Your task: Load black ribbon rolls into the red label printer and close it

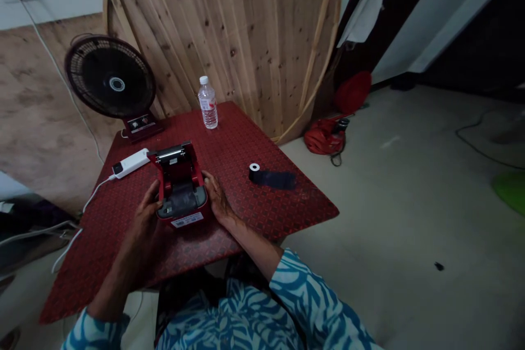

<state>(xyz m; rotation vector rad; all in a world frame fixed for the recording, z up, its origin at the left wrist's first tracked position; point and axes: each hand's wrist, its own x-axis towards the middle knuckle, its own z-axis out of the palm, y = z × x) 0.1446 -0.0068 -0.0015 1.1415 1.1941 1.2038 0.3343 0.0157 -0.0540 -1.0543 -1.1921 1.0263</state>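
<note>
A red and black label printer [180, 183] stands on the red patterned table [238, 224] with its lid raised. Dark ribbon or film stretches across its front part, above a white label with printed codes. My left hand [148, 206] grips the printer's left side, and my right hand [216, 197] is wrapped along its right side. Some fingertips are hidden behind the casing. To the right of the printer lies a small roll of black ribbon [270, 177] with a white core, its loose end trailing rightward on the table.
Behind the printer stand a clear water bottle [208, 104] and a dark fan [112, 79]. A white power bank [133, 163] with a cable lies left of the printer. A large wooden board [233, 27] leans behind the table. On the floor sits a red bag [322, 136].
</note>
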